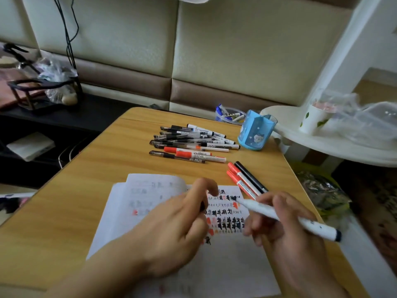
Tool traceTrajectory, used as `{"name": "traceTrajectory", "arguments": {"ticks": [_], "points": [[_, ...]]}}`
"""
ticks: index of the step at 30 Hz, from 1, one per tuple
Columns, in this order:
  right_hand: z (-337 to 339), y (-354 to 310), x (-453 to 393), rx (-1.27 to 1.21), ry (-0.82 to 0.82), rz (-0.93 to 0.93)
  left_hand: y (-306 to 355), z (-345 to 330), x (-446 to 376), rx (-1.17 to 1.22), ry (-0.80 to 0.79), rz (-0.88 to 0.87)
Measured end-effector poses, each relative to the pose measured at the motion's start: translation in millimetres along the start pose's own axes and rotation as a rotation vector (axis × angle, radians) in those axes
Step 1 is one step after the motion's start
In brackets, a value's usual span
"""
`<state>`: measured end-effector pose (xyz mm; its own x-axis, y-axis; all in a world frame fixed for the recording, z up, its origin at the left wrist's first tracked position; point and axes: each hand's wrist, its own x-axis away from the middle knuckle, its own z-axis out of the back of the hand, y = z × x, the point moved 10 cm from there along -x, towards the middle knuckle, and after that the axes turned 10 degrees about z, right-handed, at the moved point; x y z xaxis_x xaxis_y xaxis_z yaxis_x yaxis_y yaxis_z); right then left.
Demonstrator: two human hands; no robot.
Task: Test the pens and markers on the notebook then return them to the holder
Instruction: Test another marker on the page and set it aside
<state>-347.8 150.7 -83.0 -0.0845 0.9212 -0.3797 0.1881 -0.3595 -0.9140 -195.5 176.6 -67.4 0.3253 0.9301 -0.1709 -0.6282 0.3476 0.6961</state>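
notebook (225, 214) scribbles and marker (214, 145) labels, none legible

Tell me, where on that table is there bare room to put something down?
Bare wood shows on the table left of the notebook, and along the far edge behind the heap of pens. It is crowded on the right: the blue holder, three markers beside the notebook, and both hands, the right hand writing with a white marker.
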Motion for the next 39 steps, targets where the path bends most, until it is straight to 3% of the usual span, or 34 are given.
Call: {"name": "traceTrajectory", "arguments": {"ticks": [4, 9, 11, 35, 39], "points": [[0, 15, -4, 0.314, -0.052, -0.039, -26, -2, -9, -0.098, 0.074, 0.14], [-18, 26, -4, 0.437, -0.171, 0.032, -57, 4, -20, -0.041, 0.12, 0.337], [-15, 28, -3, 0.484, -0.125, 0.067, -66, 7, -20, -0.03, 0.139, 0.378], [-5, 41, -3, 0.509, -0.073, 0.026, -54, 5, -20, -0.078, 0.132, 0.303], [-1, 44, -1, 0.303, -0.013, -0.055, -56, 3, -20, -0.126, 0.139, 0.323]]}}
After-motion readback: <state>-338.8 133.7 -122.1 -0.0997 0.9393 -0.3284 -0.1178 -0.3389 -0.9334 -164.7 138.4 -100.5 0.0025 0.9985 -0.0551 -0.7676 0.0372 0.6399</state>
